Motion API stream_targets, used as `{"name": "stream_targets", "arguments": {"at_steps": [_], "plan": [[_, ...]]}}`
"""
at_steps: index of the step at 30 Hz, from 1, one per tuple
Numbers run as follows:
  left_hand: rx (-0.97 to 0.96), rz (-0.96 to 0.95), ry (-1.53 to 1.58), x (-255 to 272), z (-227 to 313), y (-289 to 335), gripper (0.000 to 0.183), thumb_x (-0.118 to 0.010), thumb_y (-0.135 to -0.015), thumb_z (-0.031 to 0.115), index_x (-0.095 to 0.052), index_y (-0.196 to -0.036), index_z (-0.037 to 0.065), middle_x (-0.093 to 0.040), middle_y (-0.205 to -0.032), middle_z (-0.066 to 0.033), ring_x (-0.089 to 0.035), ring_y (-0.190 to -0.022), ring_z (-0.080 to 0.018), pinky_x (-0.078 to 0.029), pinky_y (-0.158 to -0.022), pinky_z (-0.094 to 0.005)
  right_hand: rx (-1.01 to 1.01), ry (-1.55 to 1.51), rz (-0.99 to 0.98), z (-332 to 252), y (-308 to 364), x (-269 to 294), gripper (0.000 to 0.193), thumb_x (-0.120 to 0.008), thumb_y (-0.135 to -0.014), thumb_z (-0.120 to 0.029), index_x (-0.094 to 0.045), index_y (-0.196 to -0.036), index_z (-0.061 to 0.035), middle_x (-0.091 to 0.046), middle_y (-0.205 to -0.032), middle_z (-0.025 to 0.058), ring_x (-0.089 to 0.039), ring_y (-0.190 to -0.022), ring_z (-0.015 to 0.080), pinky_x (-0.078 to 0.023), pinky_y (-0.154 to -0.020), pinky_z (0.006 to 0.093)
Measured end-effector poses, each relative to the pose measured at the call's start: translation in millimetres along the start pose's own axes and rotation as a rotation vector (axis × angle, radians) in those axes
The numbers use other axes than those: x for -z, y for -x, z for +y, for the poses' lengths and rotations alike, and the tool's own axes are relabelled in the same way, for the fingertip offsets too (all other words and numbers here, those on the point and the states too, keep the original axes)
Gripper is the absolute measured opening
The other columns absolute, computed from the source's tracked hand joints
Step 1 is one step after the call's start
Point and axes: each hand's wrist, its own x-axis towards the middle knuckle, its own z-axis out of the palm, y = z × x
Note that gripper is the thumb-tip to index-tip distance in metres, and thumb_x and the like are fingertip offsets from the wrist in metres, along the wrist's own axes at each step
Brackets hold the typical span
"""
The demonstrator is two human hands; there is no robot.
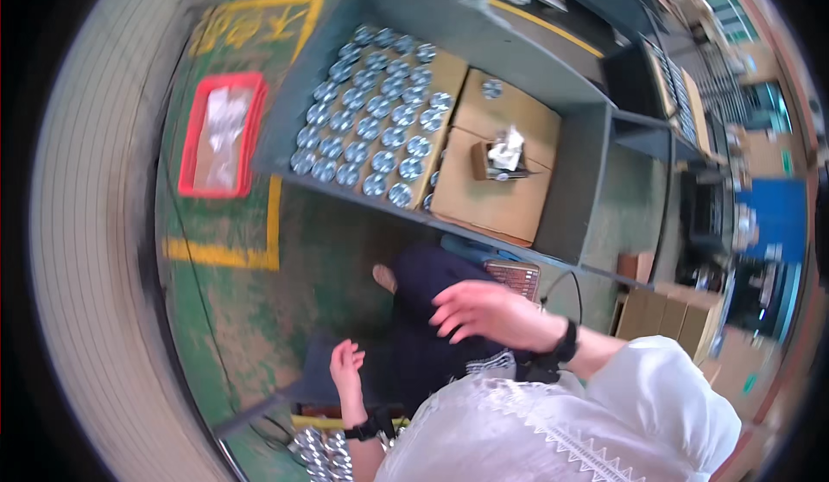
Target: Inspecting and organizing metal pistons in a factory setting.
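White blouse (509, 430), hands (486, 312) (relaxed, half-curled), metal parts (368, 127) in grey bin (496, 43), red crate (193, 141).

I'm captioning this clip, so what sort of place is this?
Probably a factory workshop: rows of shiny metal parts sit on cardboard in a grey-walled bench, and yellow lines mark the green floor.

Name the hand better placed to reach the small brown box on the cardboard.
Probably the right hand: it appears empty and is nearer the small brown box; the left hand sits lower and farther left.
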Motion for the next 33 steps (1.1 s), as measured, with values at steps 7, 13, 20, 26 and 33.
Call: {"name": "stream_targets", "arguments": {"at_steps": [7, 13, 20, 26, 33], "plan": [[-0.203, -0.141, -0.259, -54, 46, -14, 0.027, -0.053, -0.1, 0.021, -0.058, -0.119, 0.002, -0.065, -0.103, -0.0095, -0.065, -0.08, -0.0131, -0.05, -0.069, -0.0243, 0.018, -0.715, -0.151, 32, -99, 37, 0.027, -0.051, -0.098, -0.02, -0.059, -0.119, -0.0049, -0.067, -0.105, 0.0038, -0.064, -0.092, 0.016, -0.051, -0.082, 0.0292], [-0.531, -0.141, -0.808, -68, 48, -23, 0.035, -0.063, -0.089, 0.025, -0.063, -0.112, -0.002, -0.066, -0.103, -0.0196, -0.066, -0.091, -0.0283, -0.052, -0.081, -0.0369, -0.084, -0.696, -0.267, 27, -111, 67, 0.024, -0.048, -0.097, -0.013, -0.058, -0.115, -0.0015, -0.065, -0.098, 0.0071, -0.061, -0.083, 0.018, -0.051, -0.076, 0.0301], [-0.597, 0.064, -0.999, -57, 94, -67, 0.037, -0.063, -0.089, 0.03, -0.064, -0.111, 0.0, -0.066, -0.105, -0.019, -0.066, -0.094, -0.0308, -0.052, -0.085, -0.0389, 0.759, -0.585, 0.026, -112, -62, 114, 0.016, -0.054, -0.096, -0.019, -0.056, -0.106, -0.0073, -0.063, -0.09, 0.0064, -0.059, -0.076, 0.0153, -0.049, -0.068, 0.0279], [-0.404, -0.216, -1.231, -72, 112, -128, 0.039, -0.062, -0.09, 0.031, -0.064, -0.112, -0.001, -0.069, -0.104, -0.018, -0.066, -0.099, -0.0298, -0.051, -0.087, -0.0369, 1.692, 0.066, -0.536, -148, 141, 136, 0.028, -0.053, -0.099, -0.035, -0.064, -0.099, -0.0086, -0.064, -0.086, 0.007, -0.055, -0.067, 0.0172, -0.043, -0.056, 0.0293], [-0.215, -0.393, -1.235, -96, 105, -175, 0.042, -0.06, -0.091, 0.034, -0.064, -0.115, 0.0, -0.068, -0.11, -0.0186, -0.065, -0.106, -0.0297, -0.05, -0.091, -0.0374, 1.686, 0.033, -1.225, -155, 156, 138, 0.034, -0.06, -0.096, -0.037, -0.07, -0.086, -0.0059, -0.069, -0.084, 0.0109, -0.054, -0.061, 0.0177, -0.041, -0.048, 0.0285]]}}
